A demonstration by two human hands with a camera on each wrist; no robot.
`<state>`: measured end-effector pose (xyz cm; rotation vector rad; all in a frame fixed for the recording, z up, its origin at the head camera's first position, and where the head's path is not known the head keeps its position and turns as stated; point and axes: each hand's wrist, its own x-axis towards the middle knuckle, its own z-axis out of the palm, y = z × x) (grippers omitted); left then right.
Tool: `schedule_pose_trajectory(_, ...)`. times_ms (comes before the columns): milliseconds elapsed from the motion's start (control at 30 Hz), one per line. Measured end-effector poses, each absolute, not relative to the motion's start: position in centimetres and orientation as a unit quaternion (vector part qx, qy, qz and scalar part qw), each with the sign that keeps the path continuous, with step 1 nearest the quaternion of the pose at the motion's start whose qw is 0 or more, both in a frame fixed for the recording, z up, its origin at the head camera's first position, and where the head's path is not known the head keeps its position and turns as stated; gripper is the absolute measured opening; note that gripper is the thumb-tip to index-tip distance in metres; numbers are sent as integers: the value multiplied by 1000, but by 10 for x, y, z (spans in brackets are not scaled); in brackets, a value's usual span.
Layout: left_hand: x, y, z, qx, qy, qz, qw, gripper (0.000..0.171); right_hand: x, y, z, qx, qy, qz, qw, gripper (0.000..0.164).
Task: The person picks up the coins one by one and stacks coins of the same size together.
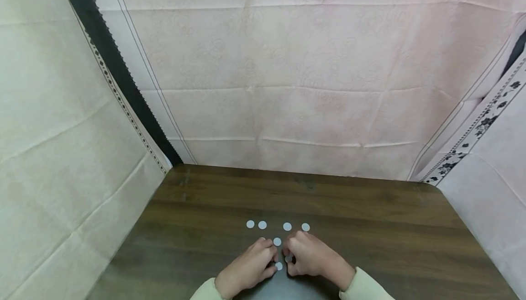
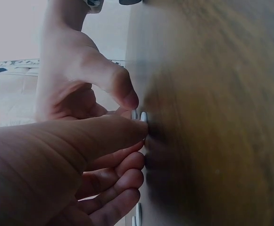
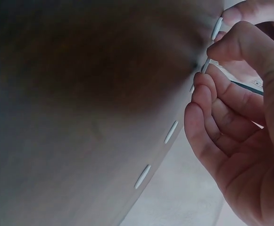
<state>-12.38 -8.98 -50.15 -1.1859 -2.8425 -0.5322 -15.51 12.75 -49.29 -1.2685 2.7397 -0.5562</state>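
Observation:
Between finger and thumb my right hand (image 1: 308, 255) pinches a small flat white disc (image 1: 289, 259), just above the wooden table. Its edge shows in the right wrist view as a thin pale disc (image 3: 205, 65). Close on the left, my left hand (image 1: 252, 263) has its thumb and curled fingertips at another white disc (image 1: 279, 266); in the left wrist view the thumb partly covers this disc (image 2: 144, 117). One more disc (image 1: 277, 241) lies just beyond, between the two hands.
A row of white discs lies behind the hands, from the leftmost disc (image 1: 250, 223) to the rightmost disc (image 1: 305, 227). The brown wooden table (image 1: 197, 227) is bordered by pale hanging cloth (image 1: 287, 62) at the back and both sides.

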Motion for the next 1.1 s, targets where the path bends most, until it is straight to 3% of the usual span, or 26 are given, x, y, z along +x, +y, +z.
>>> schedule_pose_trajectory(1100,-124,-88,-502,-379,-911,-158,25,14,-144,114,-493,-390,894,-212,52,19)
